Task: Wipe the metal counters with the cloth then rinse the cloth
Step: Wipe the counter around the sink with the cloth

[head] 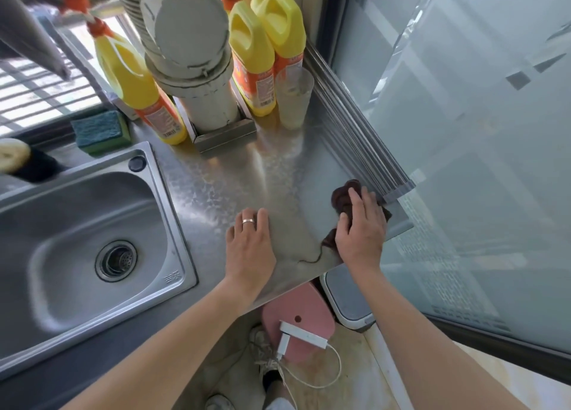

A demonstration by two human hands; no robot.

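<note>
A dark brown cloth (341, 195) lies bunched at the right corner of the metal counter (247, 178). My right hand (361, 227) presses flat on top of it, fingers spread, and hides most of it. A loose thread of the cloth trails toward the counter's front edge. My left hand (248, 246), wearing a ring, rests palm-down on the bare counter left of the cloth, holding nothing. The steel sink (77, 239) sits at the left.
Three yellow detergent bottles (136, 82) (251, 57) (282, 23), a grey pipe (197, 57) and a cloudy plastic cup (292, 97) stand at the back. A blue-green sponge (100, 131) lies behind the sink. A rolled rack (355, 125) borders the counter beside a glass door (463, 131).
</note>
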